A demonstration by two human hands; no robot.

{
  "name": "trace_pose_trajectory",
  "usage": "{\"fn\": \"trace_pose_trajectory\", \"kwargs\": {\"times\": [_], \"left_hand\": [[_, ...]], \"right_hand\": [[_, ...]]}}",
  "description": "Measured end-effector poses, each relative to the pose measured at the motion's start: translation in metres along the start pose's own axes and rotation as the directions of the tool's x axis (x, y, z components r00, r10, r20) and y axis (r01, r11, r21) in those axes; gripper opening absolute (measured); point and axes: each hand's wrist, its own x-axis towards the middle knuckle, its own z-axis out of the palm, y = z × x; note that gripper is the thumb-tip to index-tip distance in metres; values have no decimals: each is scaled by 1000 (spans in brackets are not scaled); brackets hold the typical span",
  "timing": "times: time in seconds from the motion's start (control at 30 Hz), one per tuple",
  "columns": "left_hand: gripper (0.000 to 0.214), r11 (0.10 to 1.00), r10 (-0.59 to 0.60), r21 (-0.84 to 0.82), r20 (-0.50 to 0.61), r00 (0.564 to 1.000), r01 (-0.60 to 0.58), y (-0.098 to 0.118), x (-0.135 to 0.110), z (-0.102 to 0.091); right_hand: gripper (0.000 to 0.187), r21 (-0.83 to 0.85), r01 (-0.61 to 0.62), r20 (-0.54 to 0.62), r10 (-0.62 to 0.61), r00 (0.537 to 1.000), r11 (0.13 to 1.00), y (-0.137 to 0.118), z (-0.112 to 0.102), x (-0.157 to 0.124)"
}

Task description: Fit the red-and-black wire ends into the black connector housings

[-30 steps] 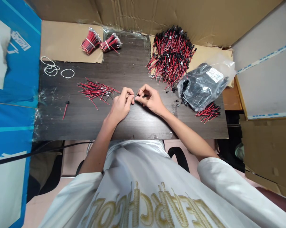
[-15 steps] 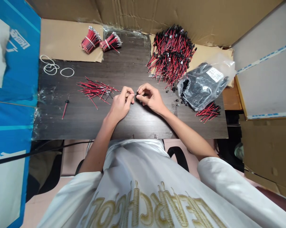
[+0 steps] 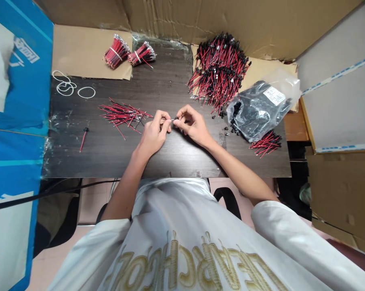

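Note:
Over the middle of the table, my left hand (image 3: 154,130) pinches a thin wire whose metal end points right, most of it hidden by the fingers. My right hand (image 3: 192,124) is closed on a small black connector (image 3: 175,118), mostly covered by thumb and forefinger. The wire's tip meets the connector between the two hands; how deep it sits I cannot tell. Just left of my left hand lies a loose pile of red and black wires (image 3: 123,115). A single wire with a black connector (image 3: 83,140) lies farther left.
Two banded wire bundles (image 3: 116,52) lie at the back left, near white rubber bands (image 3: 86,92). A big heap of wires with connectors (image 3: 219,72) is at the back right. Beside it lie a plastic bag of black connectors (image 3: 261,109) and a smaller wire pile (image 3: 265,144).
The fingers of my right hand have shifted slightly around the connector at the wire's tip. My left hand stays almost still, and the piles look the same.

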Motion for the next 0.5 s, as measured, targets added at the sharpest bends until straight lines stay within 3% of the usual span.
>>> {"fn": "trace_pose_trajectory", "kwargs": {"times": [0.5], "left_hand": [[17,1000,6,0,-6,1000,-6,0,0,0]], "right_hand": [[54,34,-30,9,30,1000,999,0,2,-2]]}}
